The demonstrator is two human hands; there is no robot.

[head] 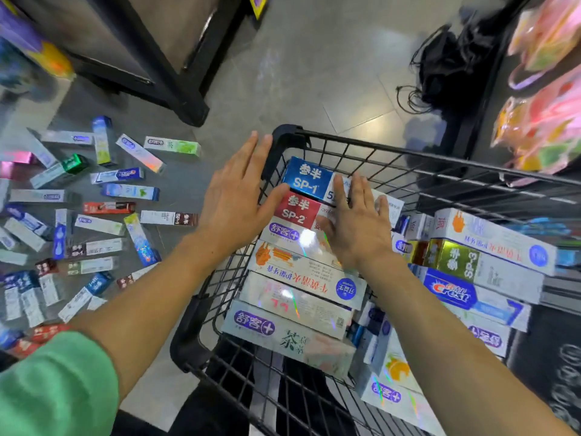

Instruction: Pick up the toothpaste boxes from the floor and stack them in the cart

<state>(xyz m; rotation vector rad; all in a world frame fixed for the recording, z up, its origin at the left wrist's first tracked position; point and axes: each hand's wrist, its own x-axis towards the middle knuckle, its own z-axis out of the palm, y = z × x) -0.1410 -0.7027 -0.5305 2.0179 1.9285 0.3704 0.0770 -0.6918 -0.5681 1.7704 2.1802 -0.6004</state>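
Observation:
A black wire cart [440, 165] holds a neat row of toothpaste boxes, with a blue SP-1 box [306, 179] at the far end and a red SP-2 box [297, 210] beside it. My left hand [239, 190] is flat with straight fingers against the left ends of these boxes, over the cart's left rim. My right hand [355, 221] lies flat on top of the same boxes. Several more toothpaste boxes [94, 209] lie scattered on the grey floor to the left of the cart. Neither hand holds a box.
A second pile of boxes [471, 272] fills the cart's right side. A black shelf base [176, 89] stands behind the floor boxes. A black corded bundle [446, 67] lies on the floor beyond the cart. Colourful packets [547, 121] hang at the right.

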